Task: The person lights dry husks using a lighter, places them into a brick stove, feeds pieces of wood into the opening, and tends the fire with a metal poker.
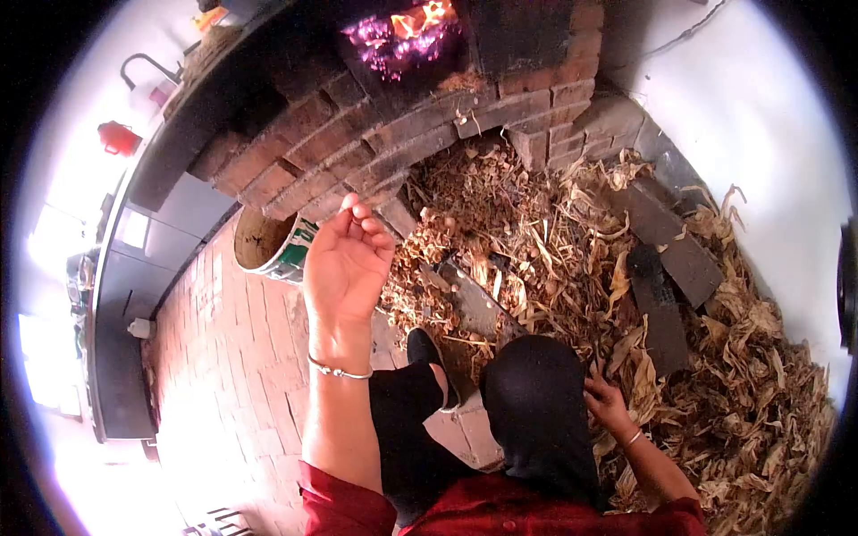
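My left hand (350, 268) is raised palm up in front of the brick stove (304, 152). Its fingers are curled in, thumb tip close to the forefinger, and nothing shows in the palm. Low on the right, my right hand (609, 406) is at the heap of dry corn husks (733, 411), beside my black-covered knee. Its fingers are bent inward among husks and thin dark stalks; what they grip is partly hidden. Orange flames (420, 20) and glowing embers (393, 49) show in the stove's opening.
A white and green bucket (288, 259) stands against the stove, left of my left hand. Dark flat boards (666, 237) lie among the husks. Debris fills the arch under the stove. Brick paving (232, 348) and a dark counter (125, 375) are on the left, a white wall (751, 116) on the right.
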Available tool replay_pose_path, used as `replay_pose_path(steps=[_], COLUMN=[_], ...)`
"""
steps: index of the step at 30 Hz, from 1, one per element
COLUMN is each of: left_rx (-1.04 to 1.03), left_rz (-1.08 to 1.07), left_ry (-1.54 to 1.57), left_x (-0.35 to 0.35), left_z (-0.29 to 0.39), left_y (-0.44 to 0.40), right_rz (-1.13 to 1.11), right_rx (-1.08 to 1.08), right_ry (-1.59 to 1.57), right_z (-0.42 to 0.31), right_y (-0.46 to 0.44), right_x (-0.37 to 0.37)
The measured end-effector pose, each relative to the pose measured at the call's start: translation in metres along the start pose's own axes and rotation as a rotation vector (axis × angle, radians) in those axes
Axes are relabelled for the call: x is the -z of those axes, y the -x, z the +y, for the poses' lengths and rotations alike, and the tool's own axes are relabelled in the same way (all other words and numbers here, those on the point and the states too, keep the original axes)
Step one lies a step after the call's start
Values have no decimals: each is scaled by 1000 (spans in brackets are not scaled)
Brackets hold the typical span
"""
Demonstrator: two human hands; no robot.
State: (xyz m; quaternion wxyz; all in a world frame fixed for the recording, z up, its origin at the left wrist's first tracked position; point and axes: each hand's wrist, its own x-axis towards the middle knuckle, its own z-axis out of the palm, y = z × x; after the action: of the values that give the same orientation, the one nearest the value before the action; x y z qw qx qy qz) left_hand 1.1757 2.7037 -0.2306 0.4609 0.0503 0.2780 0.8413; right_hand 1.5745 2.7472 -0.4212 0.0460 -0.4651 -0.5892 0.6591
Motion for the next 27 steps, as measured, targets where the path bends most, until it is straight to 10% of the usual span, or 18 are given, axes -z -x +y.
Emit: replay_pose_path(steps=[27], left_rx=[86], left_rz=[-19], left_ry=[25], left_x=[-6], left_z=[-14], left_y=[-5], right_rz=[293], right_rx=[302], right_ry=[-40], right_z=[-111], right_y=[135], right_x=[69])
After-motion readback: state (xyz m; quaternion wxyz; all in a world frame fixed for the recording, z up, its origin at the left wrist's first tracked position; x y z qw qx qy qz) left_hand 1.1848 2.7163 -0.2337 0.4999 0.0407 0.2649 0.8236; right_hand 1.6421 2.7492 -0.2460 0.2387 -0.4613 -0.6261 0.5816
